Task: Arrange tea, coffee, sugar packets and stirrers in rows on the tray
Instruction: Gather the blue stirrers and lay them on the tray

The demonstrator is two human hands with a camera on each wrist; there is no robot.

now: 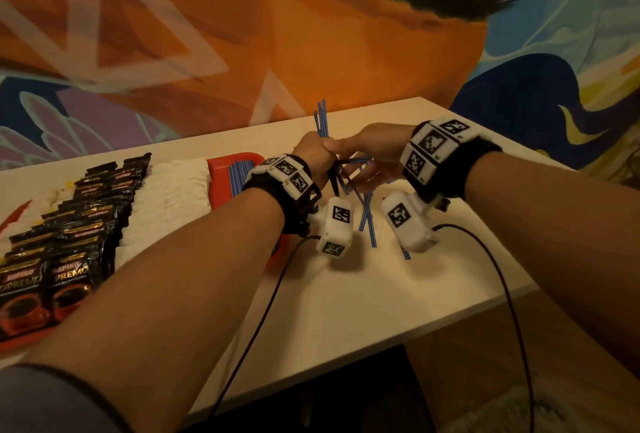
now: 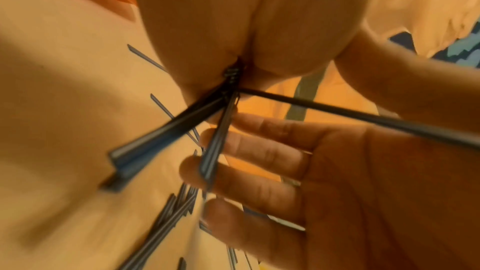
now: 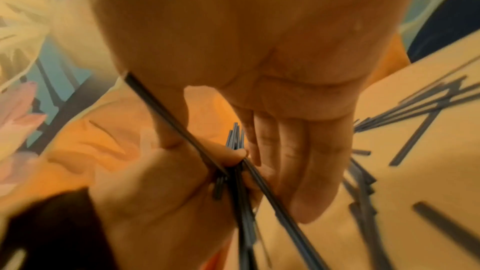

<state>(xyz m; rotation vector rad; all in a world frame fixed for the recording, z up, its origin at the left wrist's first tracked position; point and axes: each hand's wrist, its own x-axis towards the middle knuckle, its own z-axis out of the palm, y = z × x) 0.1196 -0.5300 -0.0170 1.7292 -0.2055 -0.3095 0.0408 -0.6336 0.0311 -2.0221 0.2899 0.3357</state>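
My left hand (image 1: 316, 156) grips a splayed bundle of blue stirrers (image 1: 322, 119) above the white table; the fist shows in the right wrist view (image 3: 166, 184) with the bundle (image 3: 240, 188) through it. My right hand (image 1: 362, 169) is beside it, its fingers (image 2: 259, 151) straight and spread against the bundle's lower ends (image 2: 215, 151). One stirrer (image 3: 176, 122) crosses the right thumb. The red tray (image 1: 218, 187) at the left holds a row of stirrers (image 1: 239, 173), white sugar packets (image 1: 176, 193) and black coffee packets (image 1: 86, 221). I see no tea.
Loose stirrers (image 1: 367, 221) lie crossed on the table (image 1: 346, 311) under my hands, also shown in the right wrist view (image 3: 415, 114). Two black cables (image 1: 498, 277) trail over the table's near edge. A painted wall stands right behind the table.
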